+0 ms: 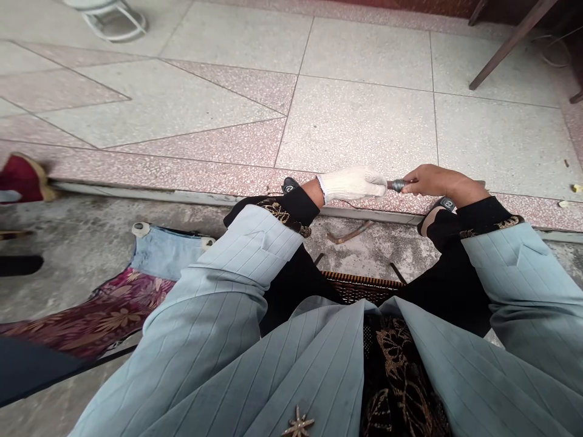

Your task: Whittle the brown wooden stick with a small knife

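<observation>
Steadying the rod (390, 184) is best left to the gloved left hand (353, 184), whose grip is wrapped around it. The coiled wire (398, 185) on the rod is pinched at one end by the bare right hand (432, 181), its grip narrowed to thumb and fingers. Both are held near the edge of the tiled floor (359, 121). If firm, even pressure is applied, slipping should be avoided and the turns kept snug.

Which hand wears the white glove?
The left hand: the white glove covers it, whereas the right hand, also holding the wire-wrapped rod, is bare.
</observation>
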Motion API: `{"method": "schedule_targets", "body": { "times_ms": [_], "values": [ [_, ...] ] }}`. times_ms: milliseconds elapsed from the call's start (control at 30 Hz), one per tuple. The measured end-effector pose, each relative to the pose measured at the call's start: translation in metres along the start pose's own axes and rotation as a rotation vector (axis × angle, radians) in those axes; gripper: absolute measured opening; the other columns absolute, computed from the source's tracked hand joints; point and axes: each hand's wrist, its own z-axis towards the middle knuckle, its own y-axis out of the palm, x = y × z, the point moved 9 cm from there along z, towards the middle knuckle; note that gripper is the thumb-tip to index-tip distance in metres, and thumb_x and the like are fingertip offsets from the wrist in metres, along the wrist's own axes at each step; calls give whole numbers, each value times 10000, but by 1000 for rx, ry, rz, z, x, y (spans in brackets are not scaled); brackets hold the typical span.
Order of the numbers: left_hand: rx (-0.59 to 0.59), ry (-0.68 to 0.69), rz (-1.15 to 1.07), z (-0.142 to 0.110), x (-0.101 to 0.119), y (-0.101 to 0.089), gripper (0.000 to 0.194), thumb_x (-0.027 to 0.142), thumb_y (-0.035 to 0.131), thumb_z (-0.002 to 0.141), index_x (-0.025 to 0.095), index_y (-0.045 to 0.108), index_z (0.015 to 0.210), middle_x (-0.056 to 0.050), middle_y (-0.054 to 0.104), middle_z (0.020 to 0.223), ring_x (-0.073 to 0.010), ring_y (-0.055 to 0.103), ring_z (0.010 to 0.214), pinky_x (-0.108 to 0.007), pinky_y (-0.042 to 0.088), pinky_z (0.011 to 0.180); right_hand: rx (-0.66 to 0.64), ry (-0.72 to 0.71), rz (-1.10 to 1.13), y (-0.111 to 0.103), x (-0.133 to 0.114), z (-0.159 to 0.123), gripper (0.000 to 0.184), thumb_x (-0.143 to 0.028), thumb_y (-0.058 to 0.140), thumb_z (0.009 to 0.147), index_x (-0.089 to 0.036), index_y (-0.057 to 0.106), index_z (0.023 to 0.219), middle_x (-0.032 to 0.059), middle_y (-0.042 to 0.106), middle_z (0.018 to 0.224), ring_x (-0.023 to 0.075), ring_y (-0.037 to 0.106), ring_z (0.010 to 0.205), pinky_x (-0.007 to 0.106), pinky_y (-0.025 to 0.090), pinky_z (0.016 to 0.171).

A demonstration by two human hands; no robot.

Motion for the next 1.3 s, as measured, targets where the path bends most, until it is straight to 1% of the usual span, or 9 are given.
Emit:
{"method": "schedule_targets", "body": {
  "times_ms": [133, 233, 300, 367, 533, 667, 800, 1033, 1300],
  "values": [
    [84, -41, -90, 2, -14, -7, 209, 313, 548, 865, 141, 664, 887, 17, 551, 660, -80, 448, 553, -227, 312, 558, -241, -103, 74, 19, -17, -10, 266, -436, 768, 703, -231, 792, 871, 5, 657, 667, 159, 531, 644, 302, 388, 620],
    [130, -42, -243, 4, -21, -9, 176, 292, 562, 883, 133, 637, 890, 11, 536, 673, -71, 428, 537, -217, 314, 532, -334, -265, 269, 19, -31, -25, 318, -421, 805, 680, -226, 774, 930, -7, 647, 681, 133, 521, 623, 279, 391, 594],
    [140, 23, -390, 6, -16, -8, 157, 266, 537, 914, 129, 611, 891, -10, 560, 734, -65, 436, 550, -212, 335, 531, -242, -357, 511, 3, -37, -31, 344, -446, 793, 712, -209, 751, 956, -5, 620, 671, 116, 497, 596, 269, 389, 567],
    [158, 81, -490, 7, -10, -9, 182, 258, 487, 952, 127, 592, 883, -27, 574, 780, -59, 443, 563, -206, 359, 541, -34, -400, 781, -21, -34, -33, 368, -493, 760, 754, -188, 723, 956, 0, 581, 655, 105, 466, 564, 266, 385, 534],
    [132, 51, -420, 10, -10, -3, 243, 304, 474, 960, 133, 596, 837, 1, 529, 698, -58, 422, 544, -190, 335, 519, 386, -286, 1048, -49, -2, -26, 351, -519, 712, 807, -187, 666, 911, 8, 538, 649, 106, 444, 530, 265, 389, 480],
    [61, 35, -288, 9, -10, 5, 251, 359, 502, 921, 148, 617, 849, 25, 488, 619, -73, 406, 502, -209, 292, 487, 508, -101, 858, -46, 21, -14, 263, -430, 710, 828, -172, 662, 815, 16, 542, 621, 109, 451, 517, 272, 377, 479],
    [26, 6, -192, 7, -9, 8, 273, 393, 517, 895, 149, 629, 849, 24, 485, 621, -78, 412, 502, -217, 307, 494, 477, 43, 557, -40, 25, -6, 241, -362, 732, 804, -144, 667, 724, 4, 512, 550, 105, 446, 498, 287, 365, 503],
    [-10, -10, -312, 11, -13, 15, 254, 369, 521, 890, 140, 616, 836, -6, 542, 689, -72, 421, 522, -205, 333, 498, 484, 72, 383, -42, 24, -6, 294, -423, 701, 813, -131, 721, 849, 47, 602, 660, 128, 500, 551, 305, 379, 538],
    [23, -8, -242, 8, -11, 10, 248, 369, 524, 893, 147, 625, 850, 10, 507, 650, -77, 416, 511, -217, 302, 502, 473, 102, 17, -41, 20, -5, 299, -435, 639, 843, -187, 763, 954, 78, 663, 764, 199, 561, 682, 334, 353, 591]
  ]
}}
